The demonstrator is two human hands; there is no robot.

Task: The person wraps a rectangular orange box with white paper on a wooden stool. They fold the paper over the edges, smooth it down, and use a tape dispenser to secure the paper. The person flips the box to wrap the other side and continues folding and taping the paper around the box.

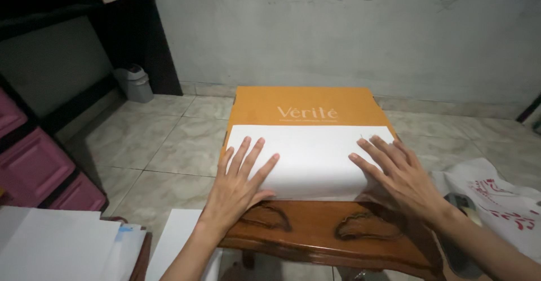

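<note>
An orange flat box lies on a carved brown wooden table. A white sheet of paper covers the near half of the box and bends down over its front edge. My left hand lies flat on the sheet's left part, fingers spread. My right hand presses flat on the sheet's right part, fingers spread toward the far left. Neither hand grips anything.
White paper sheets lie at the lower left. Pink plastic drawers stand at the left. A small grey bin sits by the far wall. A white printed bag and a tape roll rest at the right. The floor is tiled.
</note>
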